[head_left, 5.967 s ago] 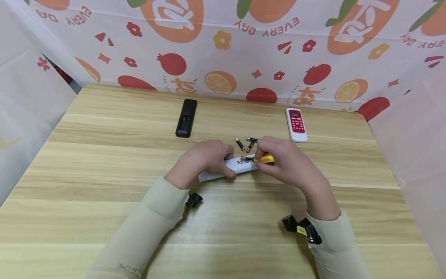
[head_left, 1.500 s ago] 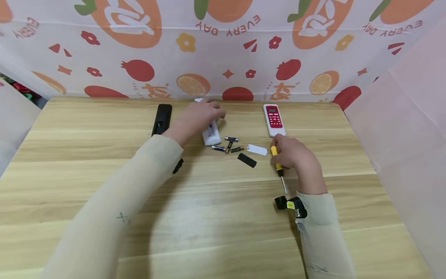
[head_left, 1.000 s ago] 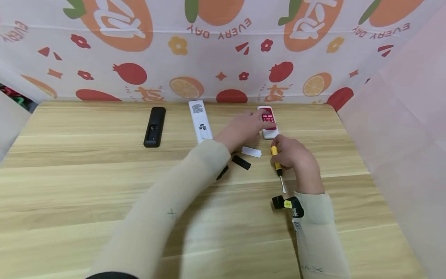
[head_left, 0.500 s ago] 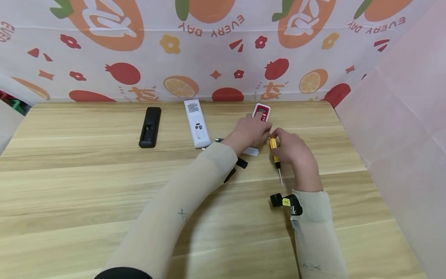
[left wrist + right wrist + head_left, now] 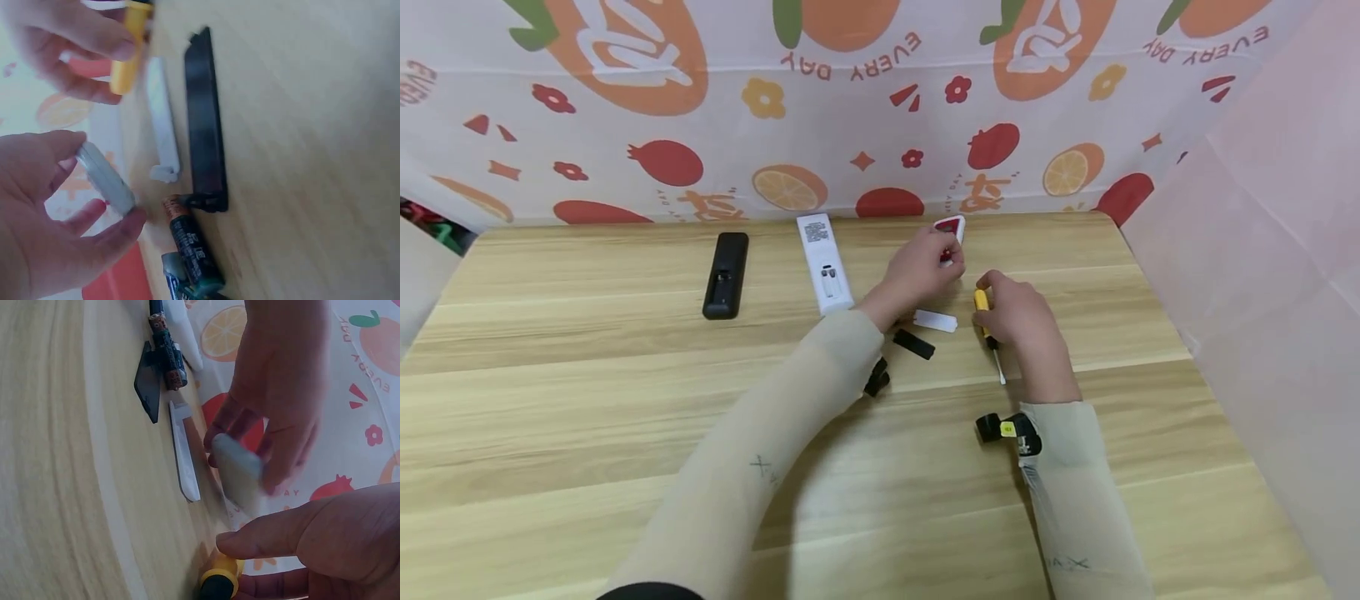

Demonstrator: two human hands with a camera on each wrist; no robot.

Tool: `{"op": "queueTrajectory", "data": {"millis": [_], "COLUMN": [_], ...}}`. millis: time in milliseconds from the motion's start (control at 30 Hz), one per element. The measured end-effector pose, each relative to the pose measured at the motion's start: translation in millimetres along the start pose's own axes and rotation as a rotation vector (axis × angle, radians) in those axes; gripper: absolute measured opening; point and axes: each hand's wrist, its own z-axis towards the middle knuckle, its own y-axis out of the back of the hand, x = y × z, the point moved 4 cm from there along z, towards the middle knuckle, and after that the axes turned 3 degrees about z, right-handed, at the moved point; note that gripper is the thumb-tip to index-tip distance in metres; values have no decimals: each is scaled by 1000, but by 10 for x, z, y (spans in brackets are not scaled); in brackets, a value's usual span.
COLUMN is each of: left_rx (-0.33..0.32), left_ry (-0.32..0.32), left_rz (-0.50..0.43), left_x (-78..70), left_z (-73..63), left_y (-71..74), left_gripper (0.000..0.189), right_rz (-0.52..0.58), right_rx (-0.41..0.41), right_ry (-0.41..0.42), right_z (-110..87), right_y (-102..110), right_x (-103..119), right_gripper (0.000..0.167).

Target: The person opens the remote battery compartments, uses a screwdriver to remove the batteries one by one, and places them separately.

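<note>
My left hand [image 5: 917, 268] grips a small white remote control with a red button panel [image 5: 951, 225] by its sides near the back of the table. In the left wrist view the remote's pale edge [image 5: 107, 180] shows between thumb and fingers. To the right, my right hand [image 5: 1021, 315] holds a screwdriver [image 5: 981, 302] by its yellow handle, its metal tip pointing toward the front of the table. Between and in front of the hands lie a white battery cover [image 5: 936, 321] and a black battery cover [image 5: 914, 343]. Several loose batteries [image 5: 195, 253] lie beside the covers, hidden by the left arm in the head view.
A long white remote [image 5: 825, 265] lies back-up with its battery bay exposed. Farther left is a black remote [image 5: 726, 275], also with an open bay. A printed curtain [image 5: 865, 108] hangs along the table's back edge.
The long white remote went from both hands to the back of the table. My left hand then reached right and took the red-and-white remote, shifting it slightly left. The screwdriver stayed in my right hand.
</note>
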Motion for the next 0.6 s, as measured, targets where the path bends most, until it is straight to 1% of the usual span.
{"op": "queueTrajectory", "data": {"millis": [67,100,200,267,367,433,500,567,600], "left_rx": [5,14,51,58,58,60,74,97,111], "left_ry": [16,36,121,181,244,259,252,217,197], "left_rz": [-179,-268,-561,-746,-963,-1069,-1163,-1248,-1284], "left_x": [24,31,51,75,138,187,224,243,246], "left_z": [-61,-98,-226,-328,-503,-628,-743,-835,-872], "left_y": [80,120,210,277,364,406,434,453,460], "left_gripper": [13,17,34,42,48,52,57,62,64], "right_rz": [-1,-2,-4,-5,26,83,177,305,382], "right_rx": [8,9,-5,-38,-116,-170,-211,-213,-196], "right_ry": [-1,-1,10,35,86,130,193,269,305], "right_z": [0,-1,-22,-39,-80,-117,-159,-200,-220], "right_y": [6,13,29,52,93,122,153,178,186], "right_x": [27,39,59,90,168,240,322,405,442], "right_gripper": [47,47,47,45,42,40,39,41,43]}}
